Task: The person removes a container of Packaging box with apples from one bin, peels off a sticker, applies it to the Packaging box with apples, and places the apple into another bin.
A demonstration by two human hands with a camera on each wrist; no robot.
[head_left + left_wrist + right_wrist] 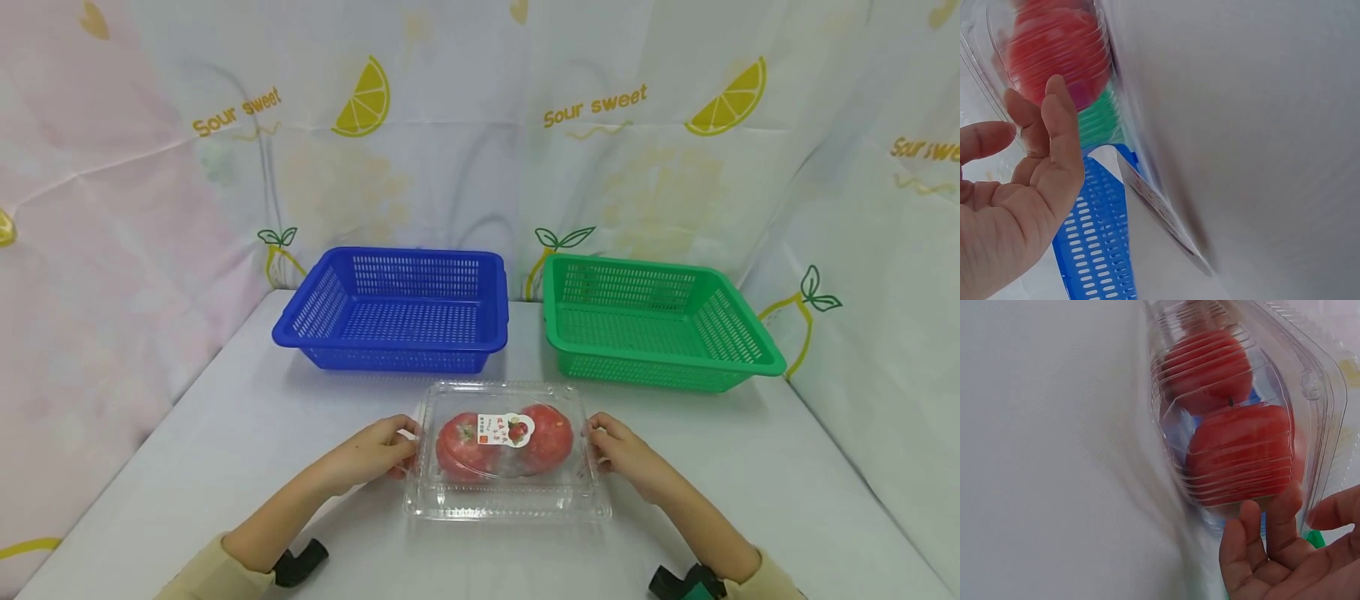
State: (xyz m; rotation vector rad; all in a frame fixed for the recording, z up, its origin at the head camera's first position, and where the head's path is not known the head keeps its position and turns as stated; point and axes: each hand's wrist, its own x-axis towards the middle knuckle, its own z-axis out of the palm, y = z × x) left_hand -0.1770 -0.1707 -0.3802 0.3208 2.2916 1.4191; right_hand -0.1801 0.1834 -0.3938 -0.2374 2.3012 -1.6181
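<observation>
A clear plastic clamshell box [510, 504] with two round red fruits [546, 442] inside sits near the middle of the white table. A small printed label [495, 429] is on its lid. My left hand [378, 454] holds the box's left edge, its thumb and fingers at the rim. On the opposite edge, my right hand [626, 454] pinches the rim between thumb and fingers. The right wrist view shows the fingertips [1250, 515] against the ribbed side wall, just below one fruit.
Behind the box stand a blue plastic basket [390, 343] on the left and a green one [660, 364] on the right. A patterned cloth [465, 167] hangs behind the table. In the left wrist view, a white printed card [1163, 212] shows beside the blue basket.
</observation>
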